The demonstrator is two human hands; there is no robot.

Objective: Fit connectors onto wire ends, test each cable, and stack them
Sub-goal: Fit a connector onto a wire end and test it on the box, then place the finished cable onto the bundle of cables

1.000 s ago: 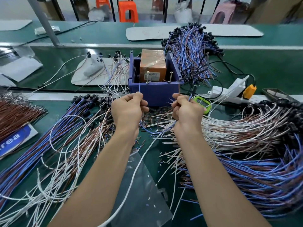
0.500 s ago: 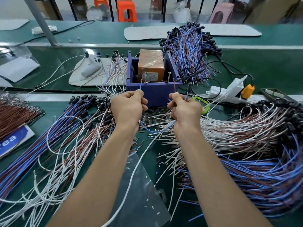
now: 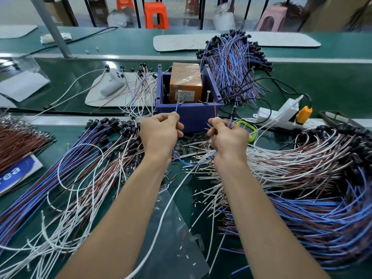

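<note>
I see my own two arms bare all the way along, my left forearm (image 3: 124, 198) and my right forearm (image 3: 257, 208) slim and smooth down to narrow wrists, and my left hand (image 3: 161, 133) and right hand (image 3: 229, 137) bare as well, their knuckles and finger joints plainly showing.

I'm getting bright, even light here, with only soft shadows on the bench. There's a pale sheen on the green belt (image 3: 52, 67) at far left and on the clear plastic sheet (image 3: 171, 224). The wide lens bows the edges, smearing the wire bundle (image 3: 332, 222) at right.
</note>
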